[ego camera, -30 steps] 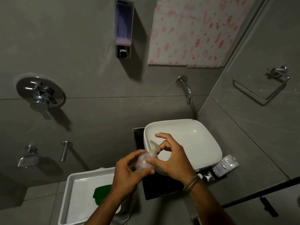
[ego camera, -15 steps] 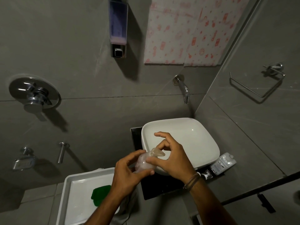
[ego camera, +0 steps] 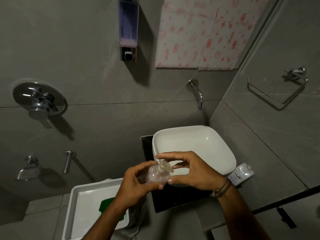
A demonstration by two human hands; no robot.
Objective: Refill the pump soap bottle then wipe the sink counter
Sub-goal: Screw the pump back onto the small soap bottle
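Holding the bottle [ego camera: 157, 176] over the near edge of the sink [ego camera: 194, 135], the left hand [ego camera: 136, 183] wrapped its clear body from the left, thumb under the base and fingers across the far side. The bottle's long axis ran upward and a little to the right, so the pump [ego camera: 165, 166] sat at the top, just beside the right hand [ego camera: 192, 170] and nearer to it than to the left. That hand's grip was a loose pinch around the pump: forefinger arched above it, thumb and lower fingers below; whether the fingertips actually touched the pump was hard to tell in the dim light. The bottle looked nearly empty, with a faint pinkish cast, and the pump a dull beige. Unscrewing the pump seemed to be the step in hand. A refill pouch [ego camera: 241, 174] lay on the tabletop [ego camera: 180, 200] right of the sink, well apart from both hands.
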